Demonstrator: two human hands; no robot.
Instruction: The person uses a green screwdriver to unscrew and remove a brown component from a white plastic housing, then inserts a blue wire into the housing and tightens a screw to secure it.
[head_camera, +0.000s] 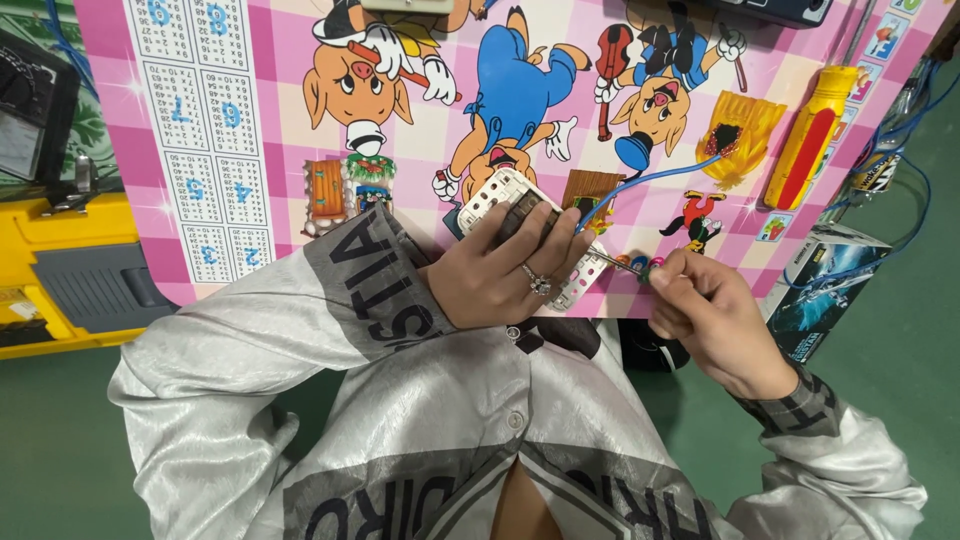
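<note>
just right: dark box beside pink-checked table

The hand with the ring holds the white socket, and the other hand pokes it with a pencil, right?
Not a pencil. The head view shows the right hand holding a small screwdriver. The ringed left hand does hold the white socket.

White socket plate, pink checked table, yellow screwdriver, blue wire
</note>
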